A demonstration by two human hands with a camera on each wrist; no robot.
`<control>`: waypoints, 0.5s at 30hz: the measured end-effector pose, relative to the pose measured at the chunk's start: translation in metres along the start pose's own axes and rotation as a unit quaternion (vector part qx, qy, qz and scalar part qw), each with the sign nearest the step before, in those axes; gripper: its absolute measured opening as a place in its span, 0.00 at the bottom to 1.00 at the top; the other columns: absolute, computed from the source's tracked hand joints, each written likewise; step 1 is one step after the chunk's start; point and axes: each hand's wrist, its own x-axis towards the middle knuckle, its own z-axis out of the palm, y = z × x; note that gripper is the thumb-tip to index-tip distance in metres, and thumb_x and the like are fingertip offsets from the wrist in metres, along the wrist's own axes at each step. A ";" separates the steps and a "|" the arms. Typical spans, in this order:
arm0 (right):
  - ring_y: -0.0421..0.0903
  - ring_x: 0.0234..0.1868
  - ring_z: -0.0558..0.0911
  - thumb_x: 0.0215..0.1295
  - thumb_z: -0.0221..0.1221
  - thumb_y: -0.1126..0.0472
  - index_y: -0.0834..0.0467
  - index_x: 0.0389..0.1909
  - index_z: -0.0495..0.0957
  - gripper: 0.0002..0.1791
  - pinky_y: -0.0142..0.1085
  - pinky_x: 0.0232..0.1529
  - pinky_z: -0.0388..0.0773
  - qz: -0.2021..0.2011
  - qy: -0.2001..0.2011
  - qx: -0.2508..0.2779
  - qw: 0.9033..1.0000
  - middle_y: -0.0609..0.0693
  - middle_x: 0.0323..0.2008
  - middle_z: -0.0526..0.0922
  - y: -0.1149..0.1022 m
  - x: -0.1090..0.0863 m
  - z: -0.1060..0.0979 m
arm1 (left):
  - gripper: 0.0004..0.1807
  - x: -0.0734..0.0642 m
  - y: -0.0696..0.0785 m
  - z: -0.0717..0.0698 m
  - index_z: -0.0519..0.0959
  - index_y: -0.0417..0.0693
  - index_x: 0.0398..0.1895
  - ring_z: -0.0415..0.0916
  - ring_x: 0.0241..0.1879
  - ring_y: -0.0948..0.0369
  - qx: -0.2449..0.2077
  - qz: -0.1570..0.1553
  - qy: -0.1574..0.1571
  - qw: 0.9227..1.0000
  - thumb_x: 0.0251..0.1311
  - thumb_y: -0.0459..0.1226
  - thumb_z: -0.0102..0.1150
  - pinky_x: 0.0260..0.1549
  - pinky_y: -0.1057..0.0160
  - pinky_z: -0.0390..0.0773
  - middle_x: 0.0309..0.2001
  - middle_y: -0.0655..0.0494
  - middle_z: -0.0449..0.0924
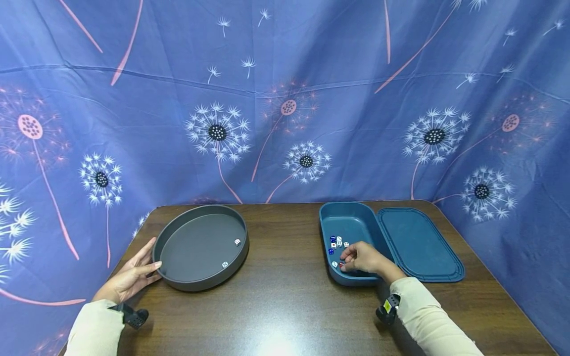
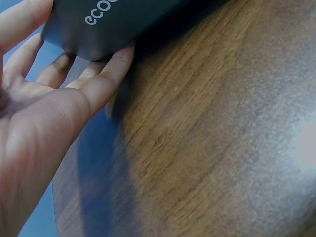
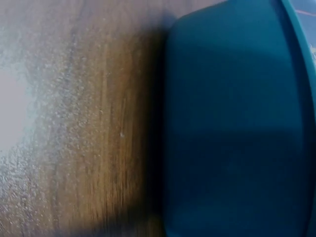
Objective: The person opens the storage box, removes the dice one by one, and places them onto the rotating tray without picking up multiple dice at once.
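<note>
My left hand (image 1: 129, 278) holds the near-left side of a dark grey round tray (image 1: 196, 286), thumb at the rim and fingers against the outer wall. In the left wrist view, fingertips touch the lower edge of the tray (image 2: 94, 42). Two white dice, one nearer (image 1: 224, 264) and one farther right (image 1: 237, 242), lie in it. Inside a blue rectangular box (image 1: 326, 217), my right hand (image 1: 366, 258) pinches a red die (image 1: 341, 265), partly hidden by the fingertips. Several white and blue dice (image 1: 332, 239) lie beside that hand. The right wrist view shows only the box's outer wall (image 3: 237, 108).
A matching blue lid (image 1: 420, 242) lies flat on the wooden table (image 1: 276, 277), right of the box. Bare tabletop separates tray and box. A blue dandelion-print cloth (image 1: 285, 59) hangs behind the table and along its sides.
</note>
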 end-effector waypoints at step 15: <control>0.39 0.26 0.73 0.45 0.73 0.66 0.60 0.25 0.79 0.10 0.31 0.28 0.70 -0.008 0.028 -0.080 0.996 0.44 0.20 0.75 -0.004 0.000 0.005 | 0.48 -0.001 0.002 0.002 0.28 0.65 0.75 0.15 0.69 0.44 0.007 -0.006 0.010 1.000 0.69 0.27 0.46 0.44 0.67 0.75 0.70 0.52 0.06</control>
